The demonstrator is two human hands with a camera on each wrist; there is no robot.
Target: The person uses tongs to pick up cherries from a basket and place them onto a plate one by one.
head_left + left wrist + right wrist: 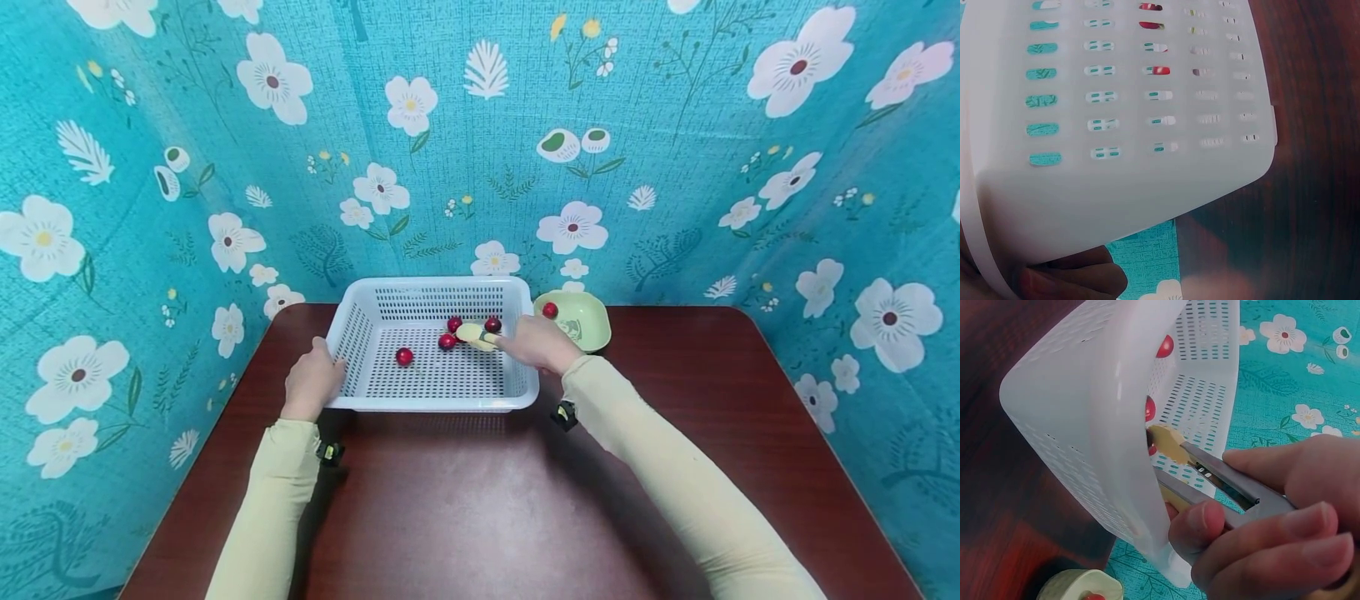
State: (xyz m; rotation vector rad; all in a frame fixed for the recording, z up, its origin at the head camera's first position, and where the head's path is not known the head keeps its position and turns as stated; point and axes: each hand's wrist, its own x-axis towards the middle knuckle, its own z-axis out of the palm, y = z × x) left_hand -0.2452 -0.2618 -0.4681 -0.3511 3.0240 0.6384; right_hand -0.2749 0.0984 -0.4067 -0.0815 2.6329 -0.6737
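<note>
A: What does the left hand (313, 382) have hold of?

B: The left rim of a white, rectangular plastic basket (435, 404) with slotted walls. The fingers are curled around the rim at its near end.

A: And the right hand (542, 340)?

B: It reaches over the basket's right side, thumb and fingers closed around grey metal tongs (1225, 472) with pale yellow tips.

A: Are the tongs gripping anything?

B: I can't tell. Their 2 arms stand apart in the right wrist view, but the rim hides part of the lower arm. The tips are down inside the basket, close to the fruit.

A: Which fruit?

B: Small, round, glossy red fruits (405, 357). I count 4 in the basket: 3 near the tips and 1 further left.

A: Any elsewhere?

B: Yes, 1 lies in the pale green, rounded dish (597, 325) just beside the basket, on the right.

A: What's underneath?

B: A dark reddish-brown table (465, 500), with a turquoise, flower-printed cloth (480, 183) hanging behind it.
</note>
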